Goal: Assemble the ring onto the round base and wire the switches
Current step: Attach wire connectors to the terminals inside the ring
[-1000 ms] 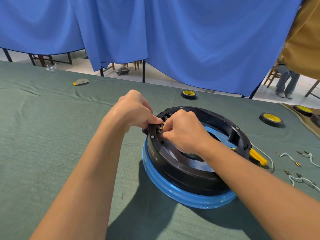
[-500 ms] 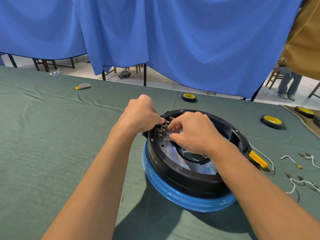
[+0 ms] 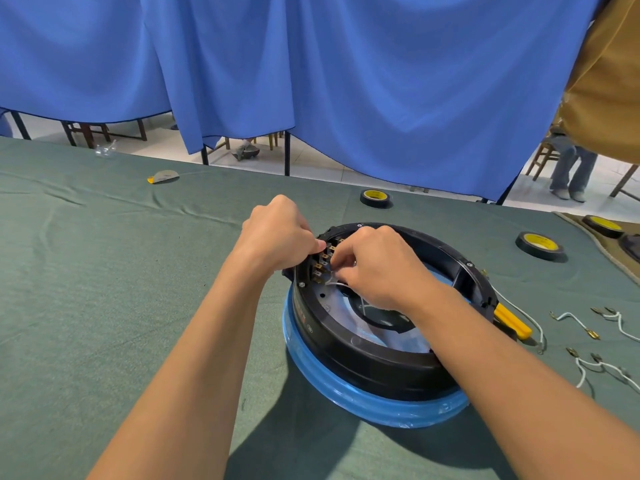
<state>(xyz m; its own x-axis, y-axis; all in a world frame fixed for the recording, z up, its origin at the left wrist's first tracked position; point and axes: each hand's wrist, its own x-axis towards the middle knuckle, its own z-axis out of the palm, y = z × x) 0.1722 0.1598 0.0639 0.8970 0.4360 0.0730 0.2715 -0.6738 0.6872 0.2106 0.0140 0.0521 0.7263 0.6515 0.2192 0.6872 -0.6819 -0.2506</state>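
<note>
A black ring sits on the round base, which is wrapped in blue film, on the green table cloth. Brass switch terminals line the ring's inner left wall. My left hand grips the ring's left rim from outside, thumb at the top edge. Inside the ring, my right hand pinches a thin white wire whose end meets the terminals. The wire's connector is hidden by my fingers.
Loose white wires with brass connectors lie at the right. A yellow-handled tool lies against the ring's right side. Black tape rolls with yellow cores stand behind, another at the far edge. Blue curtains hang beyond the table.
My right hand has opened up slightly from the terminals, so the white wire now shows. The camera has tilted, shifting the view down; my left hand stays on the rim.
</note>
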